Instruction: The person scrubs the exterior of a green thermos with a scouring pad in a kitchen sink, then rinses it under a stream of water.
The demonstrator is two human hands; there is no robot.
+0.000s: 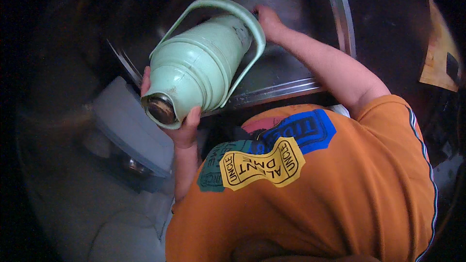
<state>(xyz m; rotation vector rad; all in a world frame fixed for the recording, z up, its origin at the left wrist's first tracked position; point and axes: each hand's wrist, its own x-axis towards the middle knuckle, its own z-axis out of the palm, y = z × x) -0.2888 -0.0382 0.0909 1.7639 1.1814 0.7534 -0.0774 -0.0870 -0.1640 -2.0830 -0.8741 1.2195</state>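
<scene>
My left hand (185, 129) grips a pale green vacuum flask (193, 65) around its neck. The thumb lies on the near side of the mouth, and fingertips show on the far side. The flask lies tilted, mouth towards me and base pointing away. Inside the mouth is a dark round surface with a brown patch (162, 110); whether it is a stopper or the liner is unclear. The flask's arched carrying handle (218, 3) stands out over the body. Close to the base, my right hand (268, 23) has its fingers curled beside a small dark thing (255, 14); its grip is partly hidden.
A metal-edged dark surface lies beneath the flask, with its shiny rim (284, 89) running in front of me. At left is a grey box-like object (134, 123). A tan panel (438, 56) stands at far right. The surroundings are dim.
</scene>
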